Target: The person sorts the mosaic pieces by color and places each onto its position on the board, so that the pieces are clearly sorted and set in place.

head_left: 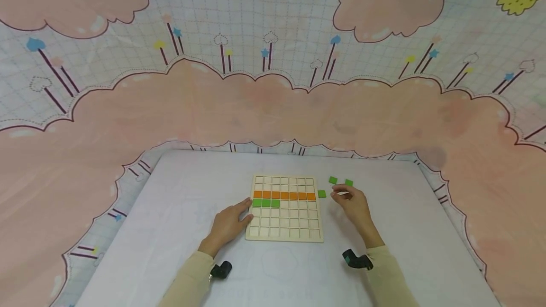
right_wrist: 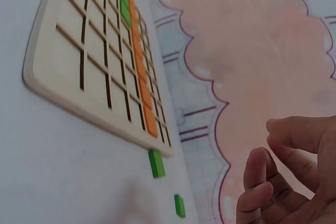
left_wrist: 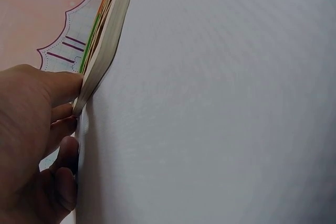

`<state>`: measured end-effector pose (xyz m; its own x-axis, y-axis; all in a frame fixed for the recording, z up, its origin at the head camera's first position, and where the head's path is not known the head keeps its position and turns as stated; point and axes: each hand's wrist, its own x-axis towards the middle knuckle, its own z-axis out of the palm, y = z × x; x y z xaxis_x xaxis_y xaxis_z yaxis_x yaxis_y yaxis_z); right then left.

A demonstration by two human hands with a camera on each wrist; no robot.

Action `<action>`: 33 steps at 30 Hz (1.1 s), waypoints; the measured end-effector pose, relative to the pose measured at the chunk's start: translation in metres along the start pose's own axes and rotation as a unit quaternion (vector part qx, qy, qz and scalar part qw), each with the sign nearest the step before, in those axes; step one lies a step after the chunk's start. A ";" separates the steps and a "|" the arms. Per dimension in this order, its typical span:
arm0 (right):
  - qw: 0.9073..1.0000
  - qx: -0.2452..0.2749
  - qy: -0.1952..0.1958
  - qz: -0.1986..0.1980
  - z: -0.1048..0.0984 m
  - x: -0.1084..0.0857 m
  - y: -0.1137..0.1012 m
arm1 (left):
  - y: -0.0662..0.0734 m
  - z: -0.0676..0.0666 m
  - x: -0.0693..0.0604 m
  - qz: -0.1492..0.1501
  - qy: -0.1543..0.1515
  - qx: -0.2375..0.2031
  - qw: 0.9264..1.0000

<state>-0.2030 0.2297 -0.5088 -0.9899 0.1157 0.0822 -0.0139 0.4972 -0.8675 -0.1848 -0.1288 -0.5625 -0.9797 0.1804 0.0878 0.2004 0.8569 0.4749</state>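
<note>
A light wooden grid board (head_left: 285,237) lies flat on the white table. Orange tiles (head_left: 289,196) fill one of its rows, and three green tiles (head_left: 266,203) sit at the left end of the row below. My left hand (head_left: 229,224) rests against the board's left edge, fingers touching its side without curling round it. To the board's right hovers my right hand (head_left: 351,203), fingers loosely bent; in the right wrist view a gap shows between thumb and fingers, with nothing held. Near its fingertips lie loose green tiles, one (head_left: 322,194) beside the board's edge and another (head_left: 332,180) farther back.
A third loose green tile (head_left: 349,182) lies just behind the right hand. White cloth covers the table (head_left: 170,212). Behind it hangs a patterned backdrop (head_left: 264,108) with clouds and candle shapes. Black wrist-worn devices (head_left: 357,259) sit by both sleeves.
</note>
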 end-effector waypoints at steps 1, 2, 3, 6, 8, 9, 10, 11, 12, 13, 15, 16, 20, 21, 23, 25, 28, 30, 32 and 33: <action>1.000 -0.001 0.003 0.002 -0.002 0.001 0.002 | 0.000 0.000 0.000 0.001 0.000 0.000 1.000; 1.000 -0.003 0.006 0.003 -0.004 0.003 0.004 | 0.000 -0.001 0.000 0.003 0.001 0.000 1.000; 1.000 -0.004 0.008 0.004 -0.006 0.005 0.006 | 0.000 -0.001 0.000 0.004 0.001 0.000 1.000; 1.000 -0.012 0.015 0.005 -0.013 0.009 0.013 | 0.000 -0.002 0.000 0.007 0.002 0.002 1.000; 1.000 -0.020 0.017 0.003 -0.017 0.013 0.018 | 0.000 -0.002 0.001 0.006 0.002 0.003 1.000; 1.000 -0.022 0.018 0.002 -0.019 0.015 0.020 | -0.001 -0.002 0.001 0.006 0.002 0.004 1.000; 0.999 -0.028 0.020 0.001 -0.021 0.017 0.023 | -0.001 -0.002 0.001 0.006 0.002 0.004 1.000; 0.999 -0.031 0.022 0.002 -0.023 0.019 0.025 | -0.001 -0.002 0.001 0.005 0.002 0.005 1.000; 0.999 -0.033 0.021 0.005 -0.024 0.021 0.028 | -0.001 -0.001 0.002 0.005 0.001 0.007 1.000; 0.999 -0.035 0.021 0.007 -0.026 0.024 0.030 | -0.001 -0.001 0.002 0.004 0.001 0.009 1.000; 0.999 -0.039 0.022 0.016 -0.030 0.028 0.035 | -0.002 -0.001 0.002 0.007 0.002 0.012 1.000; 0.999 -0.040 0.022 0.022 -0.031 0.031 0.038 | -0.002 -0.001 0.002 0.008 0.002 0.013 1.000; 0.998 -0.042 0.018 0.040 -0.037 0.040 0.047 | -0.001 -0.001 0.002 0.012 0.003 0.014 1.000; 0.998 -0.043 0.017 0.043 -0.038 0.043 0.049 | -0.001 -0.001 0.002 0.011 0.003 0.013 1.000; 0.998 -0.045 0.017 0.048 -0.039 0.047 0.053 | -0.001 -0.001 0.002 0.008 0.000 0.012 1.000; 0.997 -0.049 0.018 0.054 -0.040 0.051 0.057 | -0.001 -0.001 0.001 0.007 0.000 0.009 1.000; 0.996 -0.056 0.018 0.060 -0.040 0.056 0.060 | -0.001 0.000 0.001 0.002 -0.003 0.005 1.000; 0.996 -0.064 0.017 0.062 -0.040 0.060 0.061 | -0.001 0.000 0.000 0.002 -0.003 0.004 1.000; 0.996 -0.072 0.014 0.060 -0.040 0.064 0.063 | 0.000 -0.001 0.000 -0.001 -0.003 0.002 1.000; 0.995 -0.076 0.014 0.060 -0.039 0.066 0.064 | 0.000 -0.002 0.000 0.000 -0.003 0.002 1.000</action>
<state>-0.2634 0.3029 -0.5395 -0.9789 0.2042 -0.0016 0.1270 0.6030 -0.7876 -0.1847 -0.1295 -0.5609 -0.9798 0.1826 0.0818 0.1995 0.8593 0.4709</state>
